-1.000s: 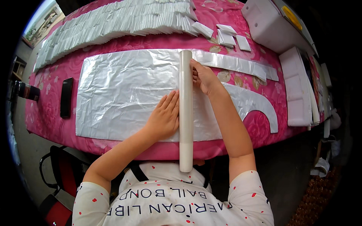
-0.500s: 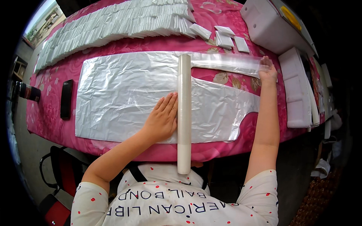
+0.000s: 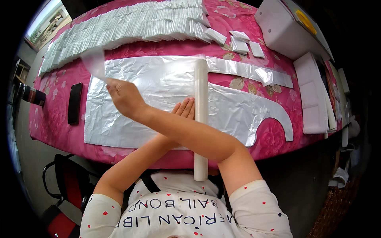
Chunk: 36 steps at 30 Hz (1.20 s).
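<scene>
A shiny white plastic sheet (image 3: 234,107) lies flat, with two strip-like ends at its right; the nearer one is curved. Across it, running far to near, a long pale roll (image 3: 201,87) juts past the table's front edge. My left hand (image 3: 185,109) lies flat against the roll's left side, fingers stretched out, partly hidden by my right forearm. Crossed over my left arm, my right hand (image 3: 124,97) is above the sheet's left part, fingers closed on an end of translucent plastic film (image 3: 94,63). The film is smeared by motion.
Rows of folded white plastic packets (image 3: 131,25) fill the table's far left, with several loose packets (image 3: 239,44) beside them. A black phone (image 3: 74,103) and a dark jar (image 3: 32,95) are at the left. White foam boxes (image 3: 311,93) stand at the right, on a pink flowered tablecloth (image 3: 166,47).
My right hand has swept from the far right to the left, across my left arm, carrying the film's end. The right-hand strips are now uncovered. My left hand stays by the roll.
</scene>
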### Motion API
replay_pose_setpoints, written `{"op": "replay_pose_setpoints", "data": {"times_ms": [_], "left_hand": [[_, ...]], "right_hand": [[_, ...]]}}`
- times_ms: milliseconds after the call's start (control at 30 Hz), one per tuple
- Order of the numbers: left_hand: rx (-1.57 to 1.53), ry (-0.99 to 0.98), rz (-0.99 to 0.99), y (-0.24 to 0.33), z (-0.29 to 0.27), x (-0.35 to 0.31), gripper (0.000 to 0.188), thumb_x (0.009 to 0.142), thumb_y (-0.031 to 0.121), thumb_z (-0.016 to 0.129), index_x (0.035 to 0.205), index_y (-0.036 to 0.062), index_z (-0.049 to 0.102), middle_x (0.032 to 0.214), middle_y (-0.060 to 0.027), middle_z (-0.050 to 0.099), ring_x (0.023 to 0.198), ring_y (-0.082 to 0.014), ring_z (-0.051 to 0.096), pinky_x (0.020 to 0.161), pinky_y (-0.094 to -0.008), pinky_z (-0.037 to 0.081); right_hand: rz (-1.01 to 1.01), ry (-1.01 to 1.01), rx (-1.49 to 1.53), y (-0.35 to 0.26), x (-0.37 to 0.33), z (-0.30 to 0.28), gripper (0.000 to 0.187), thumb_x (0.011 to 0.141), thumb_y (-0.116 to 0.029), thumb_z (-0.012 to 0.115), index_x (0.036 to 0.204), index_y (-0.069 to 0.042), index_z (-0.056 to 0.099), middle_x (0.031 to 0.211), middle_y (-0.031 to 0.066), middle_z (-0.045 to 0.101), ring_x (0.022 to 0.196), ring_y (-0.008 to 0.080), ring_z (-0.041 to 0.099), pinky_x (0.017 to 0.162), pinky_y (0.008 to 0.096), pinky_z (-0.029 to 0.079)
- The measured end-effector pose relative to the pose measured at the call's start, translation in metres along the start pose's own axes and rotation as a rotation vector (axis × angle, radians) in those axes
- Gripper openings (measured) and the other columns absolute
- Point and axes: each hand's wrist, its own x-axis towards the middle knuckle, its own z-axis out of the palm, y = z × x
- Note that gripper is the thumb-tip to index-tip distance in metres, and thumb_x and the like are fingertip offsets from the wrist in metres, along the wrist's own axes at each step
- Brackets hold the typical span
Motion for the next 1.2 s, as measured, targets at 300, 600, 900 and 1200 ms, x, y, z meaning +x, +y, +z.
{"op": "replay_pose_setpoints", "data": {"times_ms": [300, 600, 900, 1200], "left_hand": [[-0.034, -0.038, -0.045, 0.001, 0.010, 0.001, 0.054, 0.086, 0.020, 0.039, 0.131, -0.0097, 0.033, 0.140, -0.0229, 0.031, 0.133, -0.0330, 0.026, 0.109, -0.0444, 0.019], [-0.481, 0.202, -0.105, -0.008, 0.002, -0.001, 0.058, 0.082, 0.005, 0.043, 0.136, -0.0040, 0.026, 0.144, -0.0228, 0.019, 0.134, -0.0360, 0.020, 0.109, -0.0445, 0.018], [-1.914, 0.179, -0.900, -0.054, -0.020, 0.093, 0.055, 0.096, 0.032, 0.033, 0.133, -0.0077, 0.025, 0.132, -0.0203, 0.039, 0.124, -0.0260, 0.039, 0.104, -0.0351, 0.031], [-1.447, 0.179, -0.781, -0.103, -0.082, 0.050, 0.038, 0.093, 0.024, 0.047, 0.119, -0.0031, 0.046, 0.115, -0.0148, 0.055, 0.106, -0.0202, 0.055, 0.090, -0.0302, 0.045]], "right_hand": [[-0.052, -0.420, -0.411, 0.037, -0.018, 0.066, 0.047, 0.082, -0.022, 0.057, 0.124, 0.000, 0.049, 0.132, 0.0180, 0.044, 0.130, 0.0344, 0.031, 0.106, 0.0420, 0.026], [-0.286, -0.128, -0.613, -0.011, -0.111, -0.139, 0.036, 0.079, -0.011, 0.062, 0.113, -0.003, 0.056, 0.119, 0.0146, 0.055, 0.117, 0.0330, 0.048, 0.096, 0.0398, 0.039], [-0.123, -0.321, -0.889, -0.004, -0.174, -0.206, 0.048, 0.087, -0.034, 0.050, 0.126, -0.005, 0.048, 0.135, 0.0155, 0.042, 0.126, 0.0323, 0.038, 0.102, 0.0412, 0.031], [-0.263, -0.525, -0.899, 0.014, -0.124, -0.154, 0.058, 0.090, -0.048, 0.036, 0.135, -0.012, 0.038, 0.143, 0.0065, 0.032, 0.136, 0.0276, 0.019, 0.110, 0.0432, 0.013]]}}
